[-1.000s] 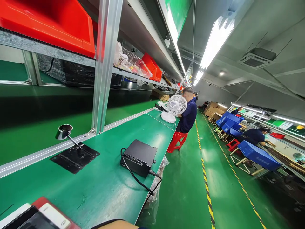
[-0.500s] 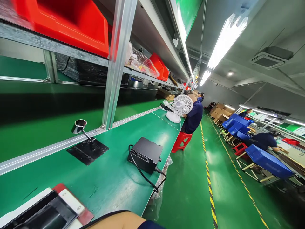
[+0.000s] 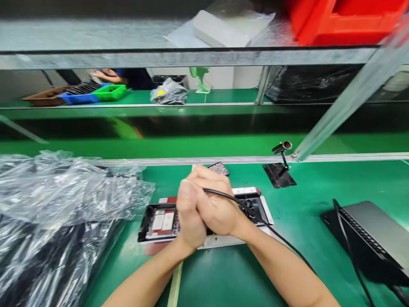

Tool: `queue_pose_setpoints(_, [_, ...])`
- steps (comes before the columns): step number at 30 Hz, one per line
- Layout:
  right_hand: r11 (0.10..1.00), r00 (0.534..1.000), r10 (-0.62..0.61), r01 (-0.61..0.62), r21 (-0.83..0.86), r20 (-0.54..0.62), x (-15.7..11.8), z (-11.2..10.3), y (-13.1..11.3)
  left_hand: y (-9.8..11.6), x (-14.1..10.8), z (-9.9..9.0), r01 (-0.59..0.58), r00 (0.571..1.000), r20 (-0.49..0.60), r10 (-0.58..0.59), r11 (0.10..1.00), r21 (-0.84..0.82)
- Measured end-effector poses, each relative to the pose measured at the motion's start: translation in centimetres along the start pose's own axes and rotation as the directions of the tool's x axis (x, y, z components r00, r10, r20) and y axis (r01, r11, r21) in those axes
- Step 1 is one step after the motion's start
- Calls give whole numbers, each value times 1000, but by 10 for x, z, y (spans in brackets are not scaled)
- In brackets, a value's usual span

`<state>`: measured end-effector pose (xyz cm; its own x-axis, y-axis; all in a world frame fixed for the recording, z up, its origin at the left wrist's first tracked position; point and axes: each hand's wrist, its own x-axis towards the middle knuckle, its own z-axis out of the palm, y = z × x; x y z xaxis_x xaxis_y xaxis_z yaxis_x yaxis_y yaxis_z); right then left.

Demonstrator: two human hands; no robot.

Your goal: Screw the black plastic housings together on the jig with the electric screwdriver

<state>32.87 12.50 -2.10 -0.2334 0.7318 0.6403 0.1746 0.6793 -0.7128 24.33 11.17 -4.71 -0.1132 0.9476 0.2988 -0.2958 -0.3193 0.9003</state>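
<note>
My left hand and my right hand are closed and pressed together at the middle of the bench. What lies inside their grip is hidden. A black cable comes out at the top between them and runs over my right forearm to the lower right. Below and behind the hands lies a long black frame, its middle covered by them. It rests on a white and red fixture. Just beyond the hands sits a small speckled dark pad.
Clear plastic-wrapped black parts pile up at left. To the right stand a metal cup holder on a black plate and a black box with cables. An overhead shelf carries a red bin. Another person's arm shows beyond.
The view has swung left from the aisle to the bench in front of me. Both hands, out of sight before, now show closed together over the black frame.
</note>
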Motion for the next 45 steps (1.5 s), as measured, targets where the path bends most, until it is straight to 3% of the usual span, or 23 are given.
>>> queue_pose_setpoints(3, [996,999,-23,27,85,-50,-1,-3,5,-4,1,0,-95,995,27,94,993,70])
queue_pose_setpoints(8, [993,997,-17,25,116,-74,-1,-4,7,-13,1,0,-132,991,40,127,978,159])
queue_pose_setpoints(24, [988,997,19,-7,153,-77,1,-3,7,-10,3,-2,-156,984,101,145,980,120])
queue_pose_setpoints(31, [989,996,5,7,146,-85,0,-3,8,-13,3,0,-150,989,-11,150,988,-23])
queue_pose_setpoints(45, [990,997,5,7,142,-82,0,-3,11,-14,5,1,-151,987,67,145,983,105])
